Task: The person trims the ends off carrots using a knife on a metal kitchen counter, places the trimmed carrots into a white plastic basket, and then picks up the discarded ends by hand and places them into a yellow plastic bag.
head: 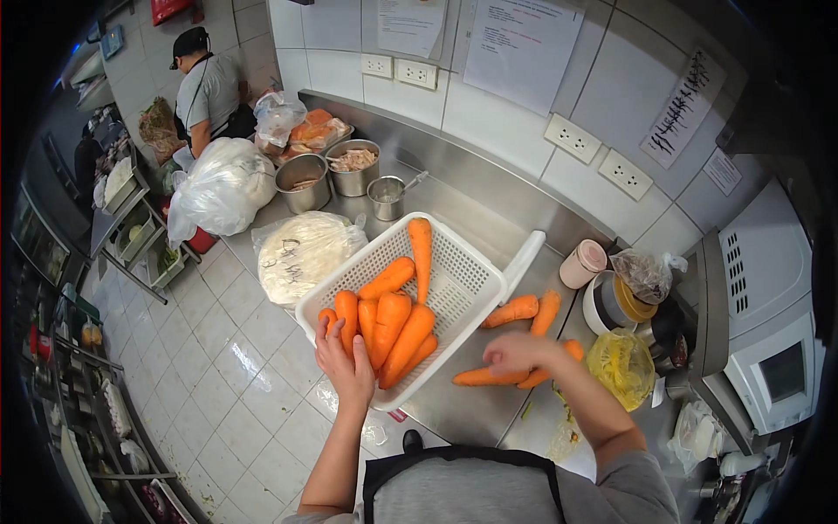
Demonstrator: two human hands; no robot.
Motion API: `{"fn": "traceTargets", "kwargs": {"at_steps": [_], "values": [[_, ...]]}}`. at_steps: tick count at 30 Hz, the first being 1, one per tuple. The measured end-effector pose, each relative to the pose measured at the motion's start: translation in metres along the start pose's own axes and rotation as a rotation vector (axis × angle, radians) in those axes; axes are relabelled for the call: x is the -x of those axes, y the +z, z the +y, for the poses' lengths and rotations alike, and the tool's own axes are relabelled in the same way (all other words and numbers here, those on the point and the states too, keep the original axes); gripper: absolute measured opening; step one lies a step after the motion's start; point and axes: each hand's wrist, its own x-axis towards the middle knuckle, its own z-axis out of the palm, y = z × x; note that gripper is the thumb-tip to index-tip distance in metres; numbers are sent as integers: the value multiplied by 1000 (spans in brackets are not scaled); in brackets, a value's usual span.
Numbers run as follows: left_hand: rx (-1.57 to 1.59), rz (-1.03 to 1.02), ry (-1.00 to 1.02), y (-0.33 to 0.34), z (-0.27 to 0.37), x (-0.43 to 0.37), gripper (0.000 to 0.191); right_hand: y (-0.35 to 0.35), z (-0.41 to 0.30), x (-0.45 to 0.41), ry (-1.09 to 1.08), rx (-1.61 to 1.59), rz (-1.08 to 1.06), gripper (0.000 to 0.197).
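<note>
A white perforated plastic basket (468, 275) sits on the steel counter with several whole orange carrots (393, 321) inside, most of them at its near left end. My left hand (347, 373) reaches over that end, thumb and fingers on either side of a carrot (347, 311). To the right of the basket, my right hand (517, 354) is blurred, its fingers curled over a carrot (481, 376) lying on the counter; whether it grips this carrot is unclear. More loose carrots (514, 311) lie around that hand. Against the basket's far right side leans a long white object (524, 259).
Behind the basket stand steel pots (353, 173) and a wrapped round pale bundle (308, 255). A large filled plastic bag (226, 183) lies farther left. To the right are a yellow bag (620, 367), a pink container (582, 262) and a microwave (779, 373). Another person (209, 92) works at the far left.
</note>
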Motion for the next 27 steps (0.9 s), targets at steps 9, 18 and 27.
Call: {"fn": "traceTargets", "kwargs": {"at_steps": [9, 18, 27], "values": [[80, -40, -36, 1, 1, 0, 35, -6, -10, 38, 32, 243, 152, 48], [87, -48, -47, -1, 6, 0, 34, -88, -39, -89, -254, 903, 626, 13], [52, -54, -28, 1, 5, 4, 31, -54, 9, -81, -148, 241, 1345, 36]]}}
